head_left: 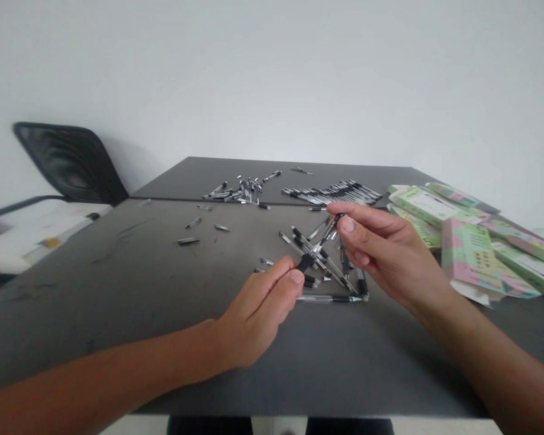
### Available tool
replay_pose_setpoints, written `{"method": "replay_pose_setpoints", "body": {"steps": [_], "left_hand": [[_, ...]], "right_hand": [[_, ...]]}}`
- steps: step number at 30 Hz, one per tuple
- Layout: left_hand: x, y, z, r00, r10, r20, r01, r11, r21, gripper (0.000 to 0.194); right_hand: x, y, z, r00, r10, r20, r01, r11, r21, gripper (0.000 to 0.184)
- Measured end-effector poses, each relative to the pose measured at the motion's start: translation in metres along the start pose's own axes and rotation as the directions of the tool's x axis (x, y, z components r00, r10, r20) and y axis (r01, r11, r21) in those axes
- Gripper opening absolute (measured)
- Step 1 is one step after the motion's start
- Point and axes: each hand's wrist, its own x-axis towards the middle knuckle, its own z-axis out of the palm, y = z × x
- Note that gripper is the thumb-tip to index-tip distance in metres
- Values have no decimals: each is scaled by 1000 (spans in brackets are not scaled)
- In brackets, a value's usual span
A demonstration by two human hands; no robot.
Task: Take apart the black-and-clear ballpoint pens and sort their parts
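My left hand is closed on the black-gripped end of a pen over the near table. Opposite it, my right hand pinches a slim dark and clear pen piece between thumb and fingertips. The two pieces line up end to end; I cannot tell whether they are joined. Below both hands lies a loose pile of clear and black pens, partly hidden by my fingers. One pen lies crosswise at the pile's near edge.
Farther back are a row of pens and a heap of pen parts. Short pen pieces lie scattered to the left. Green and pink boxes are stacked at the right. A black mesh chair stands at the left.
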Motion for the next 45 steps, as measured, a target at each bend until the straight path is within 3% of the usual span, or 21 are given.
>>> {"method": "replay_pose_setpoints", "body": {"steps": [13,25,38,45], "left_hand": [[-1,1,-2,1000,2,5,-2,1000,0,47],[2,2,-3,999,53,-3,-52,988,145,46],[3,-1,-4,992,110,-66,-93,971,222,47],[1,-4,-3,991,117,-60,-103,974,201,46]], "right_hand": [[-2,-2,4,994,-88,66,98,980,-173,31],[-6,-2,8,943,-324,79,325,840,-433,24],[-17,7,17,980,-112,168,160,936,-313,46],[-22,12,24,984,-107,144,141,957,-254,45]]}}
